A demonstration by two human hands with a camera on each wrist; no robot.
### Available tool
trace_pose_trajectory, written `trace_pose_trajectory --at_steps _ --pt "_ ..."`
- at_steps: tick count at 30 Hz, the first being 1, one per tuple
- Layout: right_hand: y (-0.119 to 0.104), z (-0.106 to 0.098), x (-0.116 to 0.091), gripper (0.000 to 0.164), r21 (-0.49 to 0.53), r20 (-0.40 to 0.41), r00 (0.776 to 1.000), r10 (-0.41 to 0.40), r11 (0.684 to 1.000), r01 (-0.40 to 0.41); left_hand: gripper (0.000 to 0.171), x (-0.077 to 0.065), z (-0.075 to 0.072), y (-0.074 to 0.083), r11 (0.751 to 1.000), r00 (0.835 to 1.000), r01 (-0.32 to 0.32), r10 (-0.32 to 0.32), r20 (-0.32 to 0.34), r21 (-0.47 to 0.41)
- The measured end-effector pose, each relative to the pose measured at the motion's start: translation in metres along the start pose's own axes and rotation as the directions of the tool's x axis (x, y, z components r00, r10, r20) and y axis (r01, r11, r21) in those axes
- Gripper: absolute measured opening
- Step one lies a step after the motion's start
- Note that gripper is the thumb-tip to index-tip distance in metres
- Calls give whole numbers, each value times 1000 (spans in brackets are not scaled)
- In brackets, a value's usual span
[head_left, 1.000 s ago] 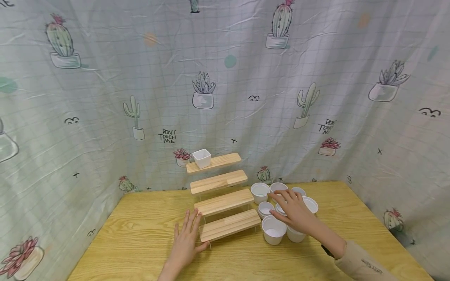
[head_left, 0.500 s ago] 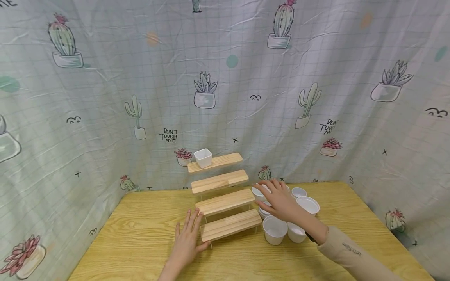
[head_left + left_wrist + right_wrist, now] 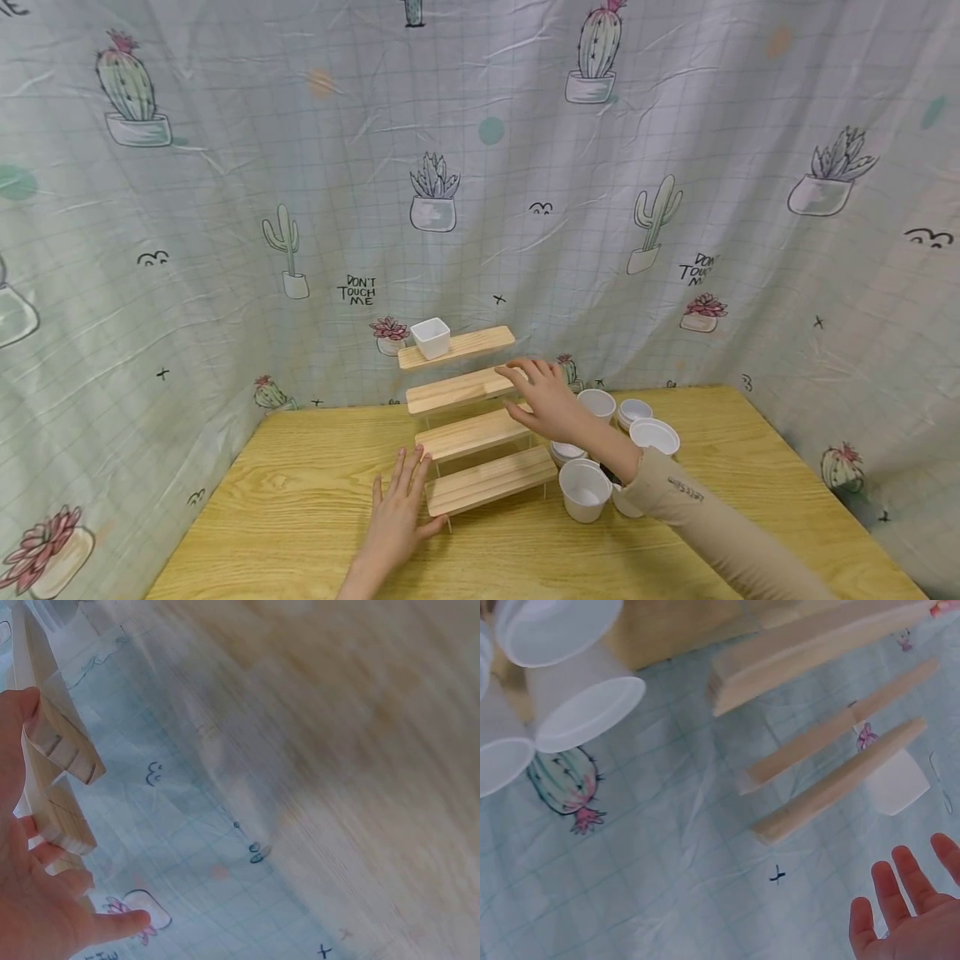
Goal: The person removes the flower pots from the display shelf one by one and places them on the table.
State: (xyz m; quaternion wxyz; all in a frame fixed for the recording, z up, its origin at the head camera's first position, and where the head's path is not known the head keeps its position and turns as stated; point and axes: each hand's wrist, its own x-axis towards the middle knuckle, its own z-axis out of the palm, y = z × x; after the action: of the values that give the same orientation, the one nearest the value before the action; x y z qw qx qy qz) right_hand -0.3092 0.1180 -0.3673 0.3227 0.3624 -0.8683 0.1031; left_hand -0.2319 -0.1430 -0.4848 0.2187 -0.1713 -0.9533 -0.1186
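A wooden four-tier display stand (image 3: 483, 433) stands on the table, with a small square white bowl (image 3: 431, 340) at the left of its top shelf. My left hand (image 3: 395, 512) rests at the stand's left end, fingers stretched out; the left wrist view has its thumb (image 3: 28, 703) against a plank end. Above the right part of the stand hovers my right hand (image 3: 551, 404), fingers spread and lightly bent, with nothing held. In the right wrist view its fingers (image 3: 891, 892) appear apart from the planks and the square bowl.
Right of the stand, several round white cups (image 3: 585, 492) and bowls (image 3: 654, 436) are grouped on the wooden table (image 3: 285, 517). My right forearm in a beige sleeve (image 3: 690, 504) passes over part of them. A cactus-print curtain (image 3: 480, 275) hangs behind and at both sides.
My right hand has moved left from above the white cups to above the stand's middle shelves. The left hand stays at the stand's left end.
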Motion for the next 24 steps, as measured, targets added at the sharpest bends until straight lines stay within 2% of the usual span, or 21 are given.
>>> trace_pose_trajectory --at_steps 9,17,24 --pt "-15 7 42 44 28 -5 1000 0 1000 0 90 1 -2 0 1000 1000 -13 13 -21 -5" --pt "-21 20 75 48 24 48 999 5 1000 -7 90 0 -2 0 1000 1000 -15 15 -16 9" --pt "-25 31 102 50 14 114 991 70 997 -72 90 0 -3 0 1000 1000 -13 13 -9 6"
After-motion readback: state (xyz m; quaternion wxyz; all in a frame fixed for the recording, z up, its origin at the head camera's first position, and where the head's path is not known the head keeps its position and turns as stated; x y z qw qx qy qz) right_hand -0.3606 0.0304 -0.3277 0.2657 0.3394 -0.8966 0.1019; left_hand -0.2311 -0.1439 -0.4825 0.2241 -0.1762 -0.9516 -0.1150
